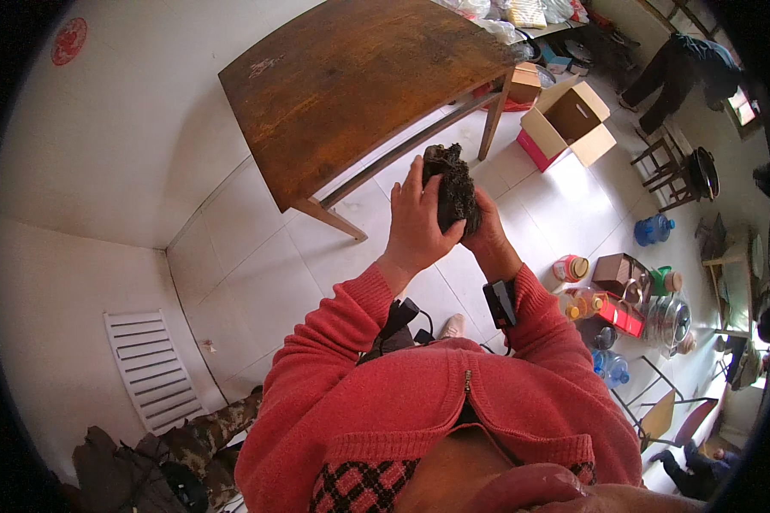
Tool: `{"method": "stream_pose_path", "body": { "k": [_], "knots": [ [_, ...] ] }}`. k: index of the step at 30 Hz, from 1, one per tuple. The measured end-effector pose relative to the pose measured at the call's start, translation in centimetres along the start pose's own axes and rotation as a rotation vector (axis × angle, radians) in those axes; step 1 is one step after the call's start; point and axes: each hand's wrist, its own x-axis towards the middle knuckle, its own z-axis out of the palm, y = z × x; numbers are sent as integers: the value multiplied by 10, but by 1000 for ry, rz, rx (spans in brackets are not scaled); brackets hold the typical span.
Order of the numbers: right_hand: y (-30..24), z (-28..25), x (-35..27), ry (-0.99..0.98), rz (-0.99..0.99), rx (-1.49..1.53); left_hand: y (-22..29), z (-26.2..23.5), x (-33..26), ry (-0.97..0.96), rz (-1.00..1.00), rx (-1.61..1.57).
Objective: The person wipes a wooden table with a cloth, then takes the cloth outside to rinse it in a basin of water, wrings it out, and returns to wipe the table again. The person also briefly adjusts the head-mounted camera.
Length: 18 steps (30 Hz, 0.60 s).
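Observation:
Both my hands hold a dark, rough, crumbly lump (pixel 453 190) up in front of my chest. My left hand (pixel 417 224) cups it from the left with the fingers spread against its side and the thumb under it. My right hand (pixel 488 229) grips it from the right and behind, mostly hidden by the lump. A black device is strapped to my right wrist (pixel 500 303). My sleeves are red knit. The lump hangs above the white tiled floor (pixel 265 274), just in front of a brown wooden table (pixel 351 77).
The wooden table stands ahead against a white wall. An open cardboard box (pixel 569 120) lies to its right. Bottles, jars and a red box (pixel 624 316) crowd the floor at right, with a blue water jug (pixel 653 229), stools and a pan. A white grille (pixel 150 369) leans low left.

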Motion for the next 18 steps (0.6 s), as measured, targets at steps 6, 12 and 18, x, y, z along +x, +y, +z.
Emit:
{"method": "stream_pose_path", "body": {
  "k": [6, 12, 18],
  "knots": [
    [23, 50, 112, -34, -51, -150, -112, -23, 54, 63, -60, -101],
    [50, 82, 221, -23, 91, -54, -222, -76, 104, 189, -358, -538],
    [26, 68, 253, -114, 40, 114, -360, -89, 104, 239, -678, -410]
  ]
}}
